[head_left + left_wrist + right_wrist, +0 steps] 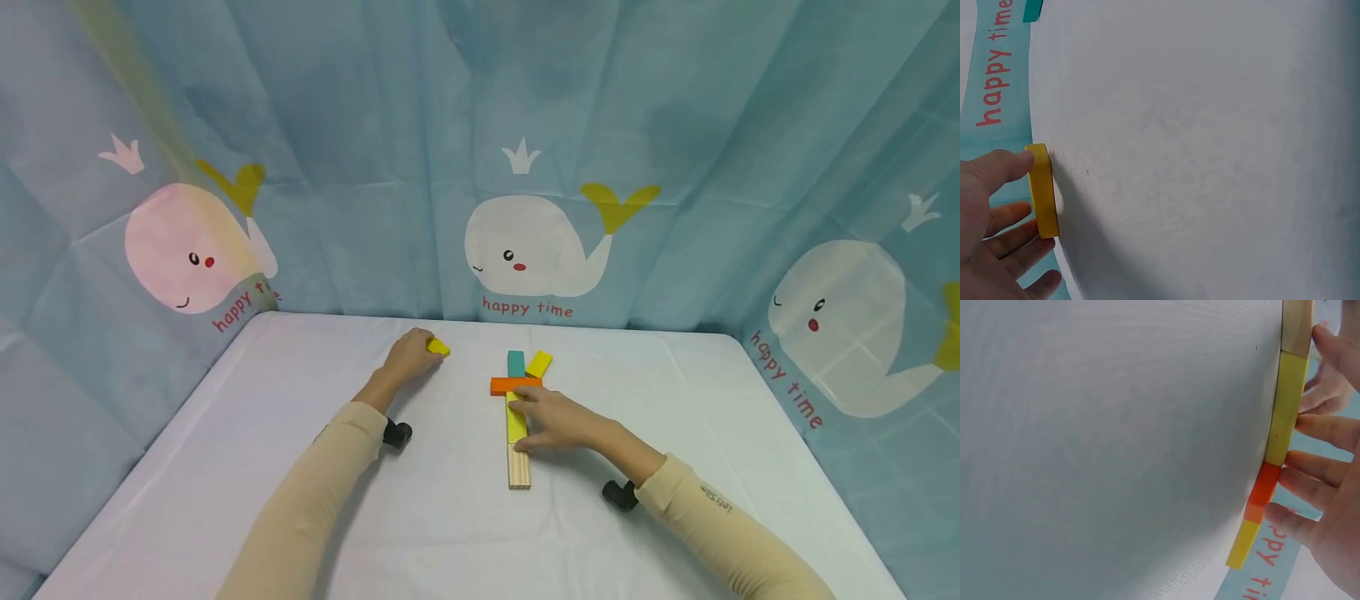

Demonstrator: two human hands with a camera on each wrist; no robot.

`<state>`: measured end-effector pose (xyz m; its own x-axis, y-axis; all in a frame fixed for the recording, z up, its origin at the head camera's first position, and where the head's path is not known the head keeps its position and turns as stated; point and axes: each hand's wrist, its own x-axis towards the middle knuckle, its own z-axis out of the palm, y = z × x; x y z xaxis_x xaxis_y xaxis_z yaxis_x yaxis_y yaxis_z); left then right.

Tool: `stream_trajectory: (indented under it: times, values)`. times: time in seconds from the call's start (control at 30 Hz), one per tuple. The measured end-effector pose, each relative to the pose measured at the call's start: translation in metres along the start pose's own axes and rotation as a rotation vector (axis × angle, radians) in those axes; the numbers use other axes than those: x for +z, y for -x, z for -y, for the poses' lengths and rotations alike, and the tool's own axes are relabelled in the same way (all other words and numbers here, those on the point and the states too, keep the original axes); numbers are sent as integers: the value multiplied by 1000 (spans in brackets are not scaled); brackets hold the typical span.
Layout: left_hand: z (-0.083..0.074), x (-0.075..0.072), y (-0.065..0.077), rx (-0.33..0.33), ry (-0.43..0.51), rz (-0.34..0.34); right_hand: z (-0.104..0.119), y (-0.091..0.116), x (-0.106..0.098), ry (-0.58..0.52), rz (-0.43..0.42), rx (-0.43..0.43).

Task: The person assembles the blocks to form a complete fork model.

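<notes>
At the far left of the blocks, my left hand (412,356) pinches a yellow block (1044,190) between thumb and fingers, close over the table. My right hand (564,419) lies spread along a row of flat blocks, fingertips at their tops. In that row a plain wood block (519,467) is nearest me, followed by a yellow block (1287,406) and an orange block (513,386) set crosswise. Beyond the orange one sits a teal block (516,363), with another yellow block (539,364) slanting out beside it to the right.
A white cloth (450,533) covers the table. Blue curtains (360,167) printed with whales hang behind it and at both sides. Dark wrist cameras (620,496) stick out under the forearms.
</notes>
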<state>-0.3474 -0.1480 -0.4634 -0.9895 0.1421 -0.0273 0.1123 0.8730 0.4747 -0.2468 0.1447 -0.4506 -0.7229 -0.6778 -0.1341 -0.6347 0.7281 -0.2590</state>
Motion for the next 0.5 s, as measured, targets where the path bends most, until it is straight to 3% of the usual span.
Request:
stream_trajectory:
  times: [0.2,0.5]
  values:
    - [-1,1,-2,-15,-11,10,0,2,-2,-15,-10,-31]
    - [0,3,-5,-36,-3,-1,-1,1,-1,-23,5,-12]
